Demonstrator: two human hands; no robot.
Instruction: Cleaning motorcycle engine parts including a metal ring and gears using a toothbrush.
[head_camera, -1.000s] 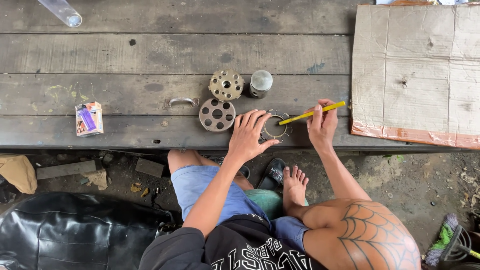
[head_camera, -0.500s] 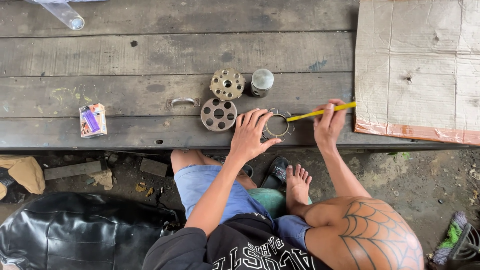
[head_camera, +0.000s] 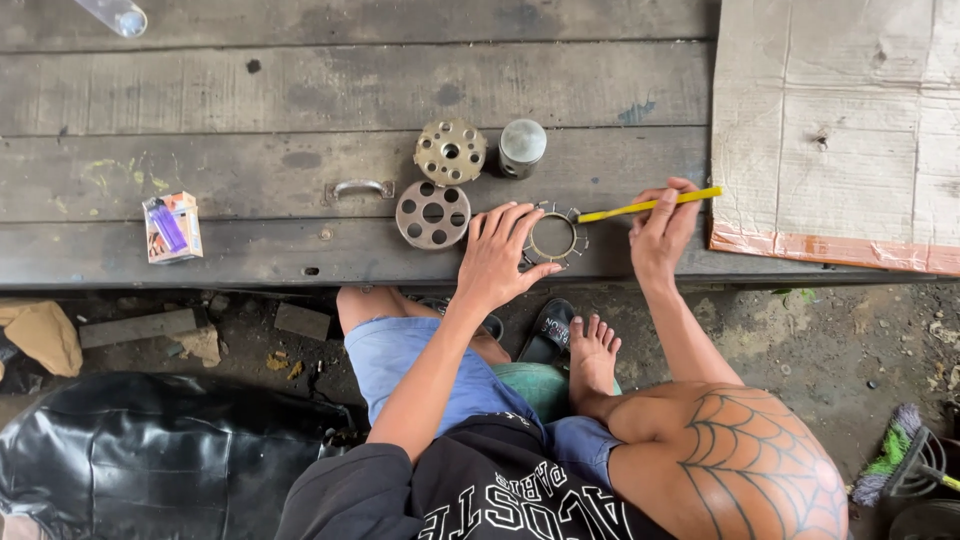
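Greys, rust and one yellow stroke

Yellow pencil; grey weathered planks; rusty brown discs — round holes throughout; silver-grey cylinder; tan cardboard, orange-edged; blue shorts; black shirt — white lettering.

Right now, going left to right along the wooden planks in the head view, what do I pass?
Small box with purple lighter → metal handle → holed disc → left hand → toothed ring → right hand → cardboard sheet.

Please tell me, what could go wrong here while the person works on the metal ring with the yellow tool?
The notched ring lies near the plank's front edge; if the left hand loosens, it could slide off. The yellow tool in the right hand might slip toward the left fingers.
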